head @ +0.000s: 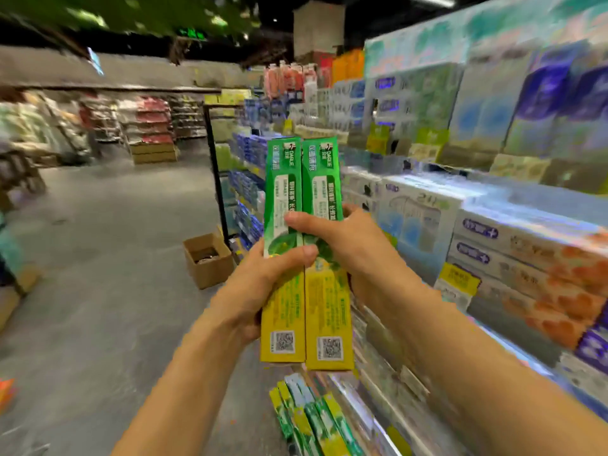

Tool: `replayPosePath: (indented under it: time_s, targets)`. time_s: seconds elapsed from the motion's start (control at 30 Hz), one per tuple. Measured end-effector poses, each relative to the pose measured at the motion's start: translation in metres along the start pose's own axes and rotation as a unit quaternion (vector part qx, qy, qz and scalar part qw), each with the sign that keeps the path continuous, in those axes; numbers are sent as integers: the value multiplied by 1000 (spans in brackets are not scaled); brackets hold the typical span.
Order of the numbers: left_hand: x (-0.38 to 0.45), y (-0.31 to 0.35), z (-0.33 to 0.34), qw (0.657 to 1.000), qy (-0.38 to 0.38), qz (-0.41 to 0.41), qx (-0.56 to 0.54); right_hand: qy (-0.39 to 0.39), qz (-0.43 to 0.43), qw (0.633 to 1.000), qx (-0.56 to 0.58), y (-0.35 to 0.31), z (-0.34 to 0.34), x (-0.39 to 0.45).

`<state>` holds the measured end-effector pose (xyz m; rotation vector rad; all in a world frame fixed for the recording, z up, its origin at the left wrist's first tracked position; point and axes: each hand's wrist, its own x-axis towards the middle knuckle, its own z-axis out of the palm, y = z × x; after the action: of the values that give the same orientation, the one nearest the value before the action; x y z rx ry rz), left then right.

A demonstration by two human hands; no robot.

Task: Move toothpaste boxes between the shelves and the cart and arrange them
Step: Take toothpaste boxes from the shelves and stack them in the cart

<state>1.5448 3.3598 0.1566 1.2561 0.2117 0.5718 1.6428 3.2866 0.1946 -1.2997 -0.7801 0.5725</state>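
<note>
Two long green-and-yellow cardboard toothpaste boxes [304,255], side by side and touching, frame centre. Left hand [260,287] grips them from the left, thumb across the fronts; right hand [345,245] grips from the right, thumb across both. Long axis upright, green ends up, yellow ends down. Stocked shelves [493,199] at right.

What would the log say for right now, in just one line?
left hand: grips left green box | right hand: grips right green box | boxes: upright, side by side, beside shelves
</note>
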Motion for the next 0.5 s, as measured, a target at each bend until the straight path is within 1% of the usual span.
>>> replayPosePath:
  time_s: [0.1, 0.2, 0.3, 0.4, 0.5]
  targets:
    - [-29, 87, 13, 998, 8, 46, 34, -49, -45, 998, 8, -81, 35, -13]
    - [-75, 140, 13, 994, 24, 88, 63, -113, -58, 991, 45, -127, 73, -40]
    - [-135, 167, 3, 988, 71, 110, 81, -180, -49, 980, 64, -141, 116, -72]
    - [-199, 183, -19, 978, 143, 116, 99, -230, -17, 970, 79, -141, 167, -112]
    - [-267, 193, -45, 963, 215, 122, 106, -303, 4, 946, 115, -138, 221, -156]
